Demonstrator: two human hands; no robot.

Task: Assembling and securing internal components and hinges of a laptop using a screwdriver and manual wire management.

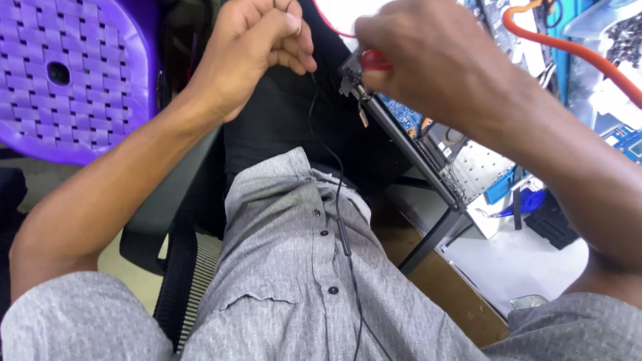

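Nearest us a thin black cable (338, 200) ran up over our grey shirt (294, 267) to our left hand (257, 50), whose fingers were curled shut, seemingly pinching it taut. Just beyond, our right hand (428, 60) was closed around a red-handled tool (374, 61), pressing a small dark part (351, 77) steady. Farther off lay circuit boards (408, 117) and an orange cable (568, 50); a purple stool (73, 73) stood at our left.
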